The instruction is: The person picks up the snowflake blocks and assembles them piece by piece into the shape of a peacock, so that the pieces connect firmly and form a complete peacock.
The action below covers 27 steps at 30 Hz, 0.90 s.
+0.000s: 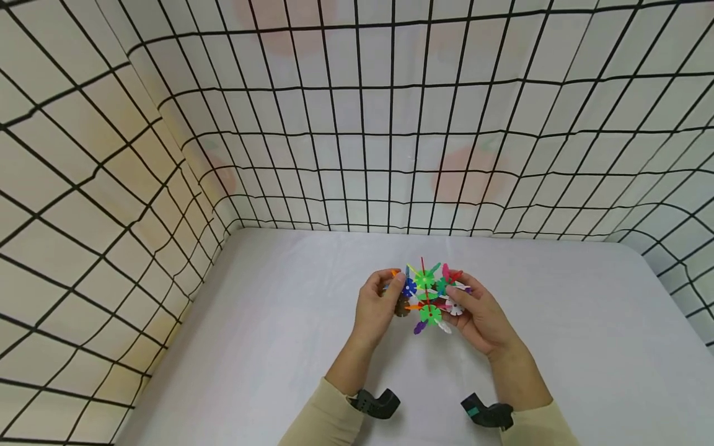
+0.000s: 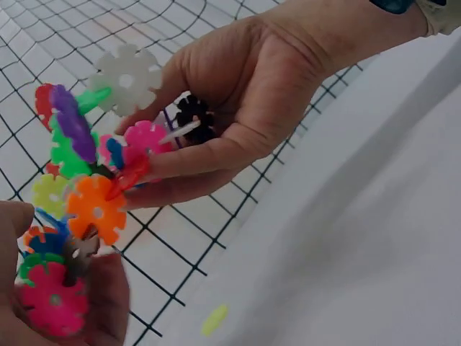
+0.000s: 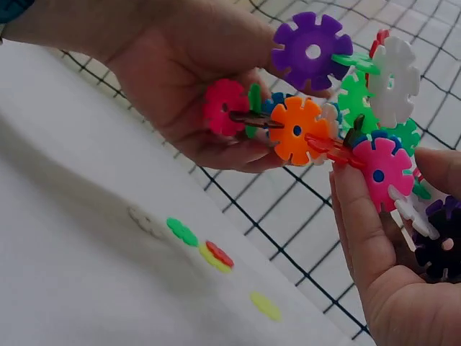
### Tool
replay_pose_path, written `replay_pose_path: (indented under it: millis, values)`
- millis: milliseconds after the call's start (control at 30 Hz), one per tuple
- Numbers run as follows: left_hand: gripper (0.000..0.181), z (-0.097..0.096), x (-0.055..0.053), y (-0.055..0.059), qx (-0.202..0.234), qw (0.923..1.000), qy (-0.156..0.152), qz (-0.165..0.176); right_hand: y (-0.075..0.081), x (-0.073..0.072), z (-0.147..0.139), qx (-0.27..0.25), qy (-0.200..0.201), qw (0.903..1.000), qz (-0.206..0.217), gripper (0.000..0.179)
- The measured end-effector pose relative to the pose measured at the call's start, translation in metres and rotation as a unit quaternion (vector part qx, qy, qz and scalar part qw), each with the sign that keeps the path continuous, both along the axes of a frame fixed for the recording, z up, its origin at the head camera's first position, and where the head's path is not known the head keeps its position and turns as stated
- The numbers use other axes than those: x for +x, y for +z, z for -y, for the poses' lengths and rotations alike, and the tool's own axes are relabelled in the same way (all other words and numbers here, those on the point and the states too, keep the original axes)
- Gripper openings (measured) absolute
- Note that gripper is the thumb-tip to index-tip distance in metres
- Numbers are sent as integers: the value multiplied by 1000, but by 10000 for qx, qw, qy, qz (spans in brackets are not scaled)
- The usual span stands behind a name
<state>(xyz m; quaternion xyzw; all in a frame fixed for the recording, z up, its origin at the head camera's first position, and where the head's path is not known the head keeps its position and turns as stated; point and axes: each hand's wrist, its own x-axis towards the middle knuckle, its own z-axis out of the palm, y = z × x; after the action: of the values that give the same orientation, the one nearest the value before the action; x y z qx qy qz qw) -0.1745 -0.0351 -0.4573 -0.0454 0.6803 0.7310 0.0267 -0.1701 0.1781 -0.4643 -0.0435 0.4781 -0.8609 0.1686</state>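
Both hands hold one cluster of notched, flower-shaped plastic discs slotted together (image 1: 431, 314), raised over the white surface. My left hand (image 1: 375, 306) grips its left side, thumb in front, near a blue disc (image 1: 409, 287); in the right wrist view a pink disc (image 3: 225, 108) sits against that hand's fingers. My right hand (image 1: 482, 319) pinches the right side, with a black disc (image 3: 438, 245) by its palm. Orange (image 3: 297, 131), purple (image 3: 312, 50) and white (image 3: 393, 81) discs stick out between the hands. Fingers and discs hide some of the joints.
Loose discs lie on the white surface (image 1: 251, 347): a green one (image 3: 182, 231), a red one (image 3: 219, 254) overlapping a yellow one, another yellow one (image 3: 266, 305) and a pale one (image 3: 144, 221). Black wire mesh (image 1: 390, 133) stands around the back and sides.
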Motion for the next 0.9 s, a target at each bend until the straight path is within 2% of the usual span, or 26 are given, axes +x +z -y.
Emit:
replay_pose_path:
  millis: [133, 267, 400, 467, 500, 567, 600, 667, 700, 733, 767, 833, 867, 900]
  values:
    - [51, -3, -1, -4, -254, 9992, -251, 162, -6, -3, -16, -207, -31, 9997, 114, 23]
    - [54, -5, -2, -8, -590, 9973, -408, 156, -17, -8, -38, -563, 5, 9982, 211, 22]
    - [46, -1, -2, -11, -1139, 9921, -514, -89, -28, -11, -61, -676, -57, 9969, 386, 22]
    - [41, 4, -2, -12, -1534, 9865, -524, -236, -32, -11, -71, -525, -203, 9972, 496, 21]
    - [39, 7, -3, -14, -1793, 9820, -502, -310, -33, -11, -76, -408, -293, 9971, 571, 20]
    - [36, 13, -5, -16, -2413, 9684, -476, -407, -35, -11, -83, -64, -467, 9962, 734, 19]
    - [35, 17, -6, -17, -2752, 9594, -460, -415, -34, -11, -86, 238, -550, 9950, 801, 18]
    - [35, 23, -7, -18, -3448, 9365, -532, -360, -32, -11, -88, 1141, -696, 9872, 868, 32]
    - [36, 26, -8, -19, -3766, 9238, -617, -303, -31, -11, -89, 1818, -757, 9770, 815, 42]
    - [38, 29, -8, -19, -4023, 9123, -727, -244, -29, -11, -89, 2653, -795, 9583, 705, 52]
    - [40, 32, -8, -20, -4213, 9028, -840, -178, -26, -11, -88, 3535, -827, 9298, 604, 63]
    - [43, 36, -9, -21, -4457, 8886, -1079, -103, -18, -10, -87, 5100, -893, 8541, 485, 79]
    - [43, 38, -10, -22, -4537, 8832, -1183, -78, -15, -9, -87, 5696, -921, 8155, 458, 82]
    - [42, 40, -10, -23, -4582, 8797, -1273, -97, -11, -8, -87, 6159, -961, 7808, 434, 83]
